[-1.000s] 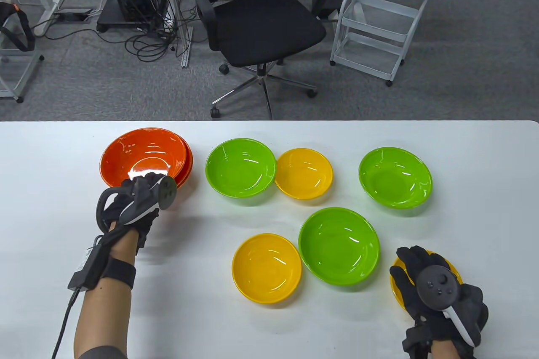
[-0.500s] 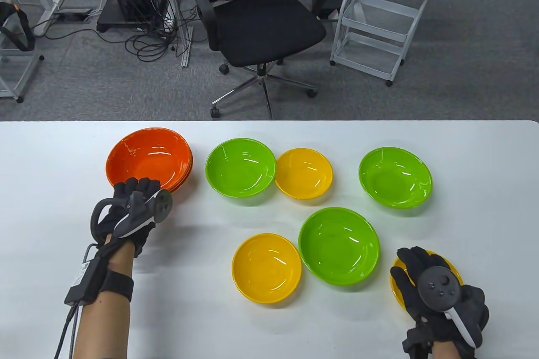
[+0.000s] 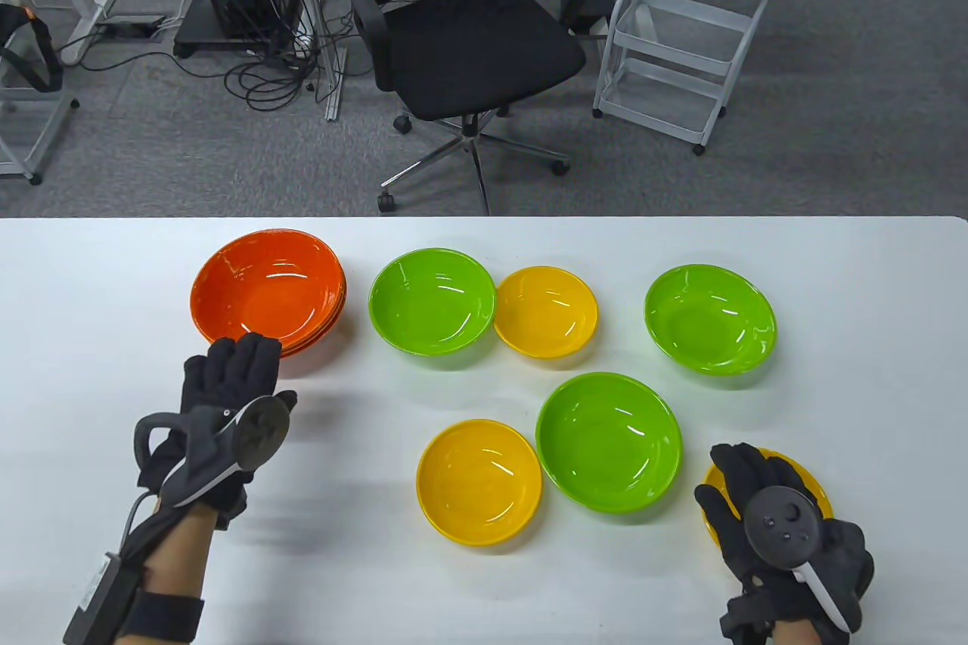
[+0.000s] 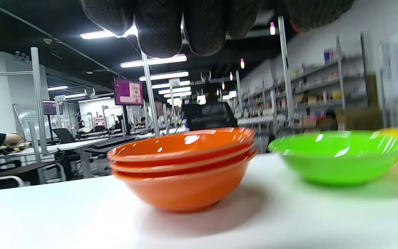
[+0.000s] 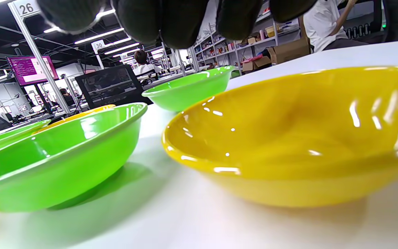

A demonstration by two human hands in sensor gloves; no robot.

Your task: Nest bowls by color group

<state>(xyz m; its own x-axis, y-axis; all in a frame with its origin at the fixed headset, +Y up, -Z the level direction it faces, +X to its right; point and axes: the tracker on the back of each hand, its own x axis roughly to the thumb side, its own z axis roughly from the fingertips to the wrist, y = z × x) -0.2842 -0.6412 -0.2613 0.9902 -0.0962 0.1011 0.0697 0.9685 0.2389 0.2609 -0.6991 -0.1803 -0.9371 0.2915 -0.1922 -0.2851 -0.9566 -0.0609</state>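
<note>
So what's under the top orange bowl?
Two more orange bowls: the left wrist view shows three stacked rims in the orange stack, resting on the table. From above, the top orange bowl covers them, leaving only slivers of rim. Their insides are hidden.

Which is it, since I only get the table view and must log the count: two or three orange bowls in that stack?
Observer: Three. The left wrist view shows three rims in the orange stack, seated evenly.
Operator: Is the left hand touching it?
Observer: No. The left hand's fingers hang clear of the stack, with background showing between them.
Operator: And the yellow bowl under the right hand?
Observer: The right wrist view shows the yellow bowl is a single empty bowl, flat on the table. The right hand is above it, and no finger shows on the rim.
</note>
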